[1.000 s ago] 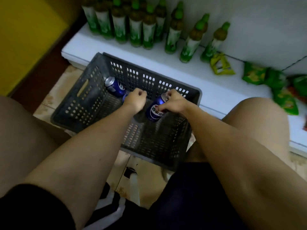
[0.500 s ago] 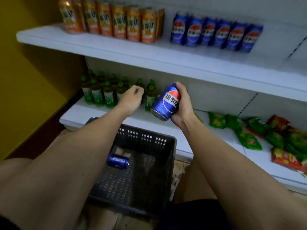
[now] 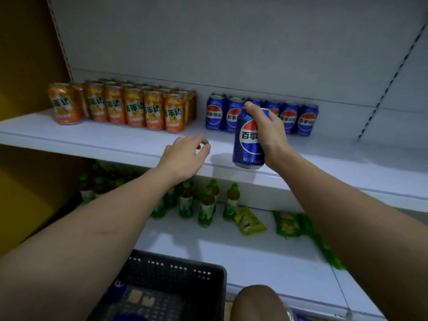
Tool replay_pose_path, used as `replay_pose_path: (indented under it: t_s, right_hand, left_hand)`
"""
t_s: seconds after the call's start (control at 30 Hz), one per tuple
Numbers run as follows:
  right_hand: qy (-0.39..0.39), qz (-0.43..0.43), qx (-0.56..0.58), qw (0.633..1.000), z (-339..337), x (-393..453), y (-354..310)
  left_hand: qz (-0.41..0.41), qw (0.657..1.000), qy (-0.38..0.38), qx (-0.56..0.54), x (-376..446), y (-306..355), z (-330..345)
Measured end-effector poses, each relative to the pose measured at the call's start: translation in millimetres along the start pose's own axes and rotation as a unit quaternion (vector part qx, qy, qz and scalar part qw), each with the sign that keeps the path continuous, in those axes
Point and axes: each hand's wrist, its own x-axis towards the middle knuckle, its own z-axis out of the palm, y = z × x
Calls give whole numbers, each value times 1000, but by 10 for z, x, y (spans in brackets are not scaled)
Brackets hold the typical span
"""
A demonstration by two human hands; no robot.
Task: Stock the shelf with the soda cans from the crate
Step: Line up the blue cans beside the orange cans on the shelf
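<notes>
In the head view, a blue Pepsi can (image 3: 249, 140) is held upright in the right hand (image 3: 269, 135), the fingers (image 3: 252, 107) clamped around its side and rim. It is raised above the front edge of the upper shelf (image 3: 115, 140), before the row of blue cans (image 3: 298, 120). The left hand (image 3: 185, 154) is empty, fingers loosely curled, beside it. The crate (image 3: 176, 281) is seen below.

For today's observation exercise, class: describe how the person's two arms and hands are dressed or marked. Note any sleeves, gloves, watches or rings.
Both forearms are bare right down to the frame edge: no sleeves show. The left hand and right hand wear no gloves, and no watch, bracelet or ring is visible. The dim, soft picture could hide small marks.
</notes>
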Motion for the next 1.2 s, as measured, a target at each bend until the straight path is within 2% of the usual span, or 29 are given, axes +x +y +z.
replay_pose_path:
  t_s: [0.13,0.4,0.63,0.93,1.2]
  right_hand:
    - [31,-36,-41,998,-146,423,57]
    - [109,-71,-37,991,-205,1310,543]
    - [159,-120,-18,980,-181,2110,832]
    - [165,-124,-210,956,-144,2324,972]
    - [132,-141,-242,951,-212,2292,1140]
  left_hand:
    - [20,998,-39,35,294,81,223]
    - [21,987,-136,84,968,91,683]
    - [25,987,-127,91,1005,42,746]
    - [20,987,-129,96,998,58,740]
    - [18,990,-114,84,991,56,757]
